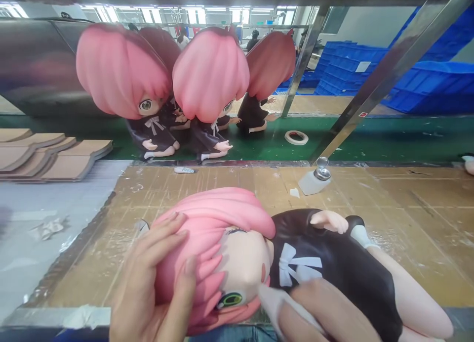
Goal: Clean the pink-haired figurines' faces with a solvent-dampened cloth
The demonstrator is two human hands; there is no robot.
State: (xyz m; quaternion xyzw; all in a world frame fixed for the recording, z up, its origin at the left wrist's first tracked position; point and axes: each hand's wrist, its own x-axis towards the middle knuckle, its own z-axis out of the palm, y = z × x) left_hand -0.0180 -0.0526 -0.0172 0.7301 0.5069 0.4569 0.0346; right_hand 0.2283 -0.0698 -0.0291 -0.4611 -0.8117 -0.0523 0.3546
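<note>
A large pink-haired figurine [218, 208] in a black dress with a white bow lies on its side on the bench, head to the left. My left hand [159, 277] is wrapped round the top of its hair, thumb and fingers apart on the head. In my right hand [326, 307] a white cloth [279, 302] is pinched, and its tip touches the face near the mouth and cheek. The right fingers are partly blurred and cut off by the lower edge. Behind the figurine stands a small white bottle [313, 181] with a metal flip lid.
Several similar figurines [211, 75] sit on the green belt [274, 144] behind the bench. A tape roll [296, 137] lies there too. Curved brown boards [74, 159] are stacked at left, and blue crates [433, 85] at back right. Metal posts [370, 85] rise at right.
</note>
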